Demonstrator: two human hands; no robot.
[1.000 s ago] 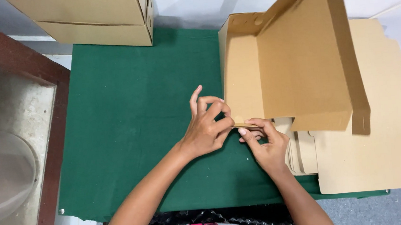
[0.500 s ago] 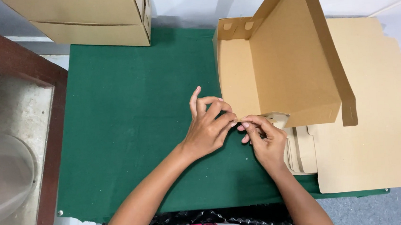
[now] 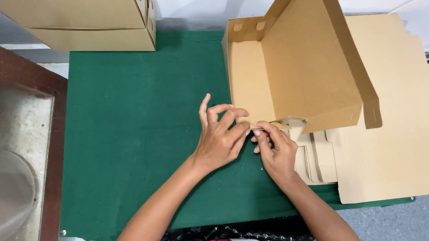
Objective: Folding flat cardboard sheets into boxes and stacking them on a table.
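Half-folded brown cardboard box (image 3: 292, 75) stood on the green mat, right of centre. Plain corrugated card. Left wall upright; far wall up, with two tab cut-outs along its top edge. Large lid panel raised and tilted, its narrow front lip hanging at the right end. Near side unfinished: a small flap (image 3: 270, 126) at the near-left corner lay pinched flat.

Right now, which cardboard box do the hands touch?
The half-folded box standing open on the green mat; both hands pinch its near edge. The closed boxes stacked at the back stay untouched.
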